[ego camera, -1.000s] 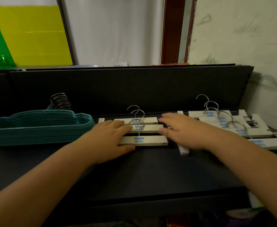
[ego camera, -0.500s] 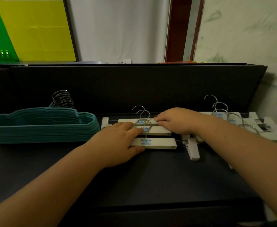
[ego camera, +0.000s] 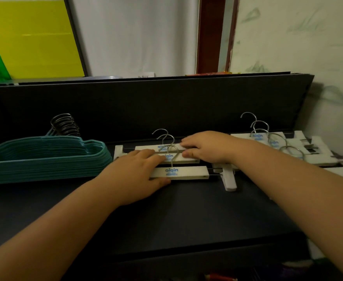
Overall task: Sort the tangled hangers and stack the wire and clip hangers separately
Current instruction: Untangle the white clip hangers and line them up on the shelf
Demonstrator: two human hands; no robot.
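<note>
Centrally, clip hangers point(ego camera: 179, 172) under both hands, left hand point(ego camera: 135, 176) nearest, right hand point(ego camera: 206, 146)

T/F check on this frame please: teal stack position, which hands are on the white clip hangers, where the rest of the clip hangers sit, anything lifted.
1. The teal hanger stack lies left of both hands. True.
2. Only the left hand touches the middle clip hangers. False: the right hand is on them too.
3. More clip hangers lie at the right, by the wall. True.
4. One clip hanger is lifted clear of the dark table. False: all lie flat.
5. The teal stack's hooks point toward the camera. False: they point away.
</note>
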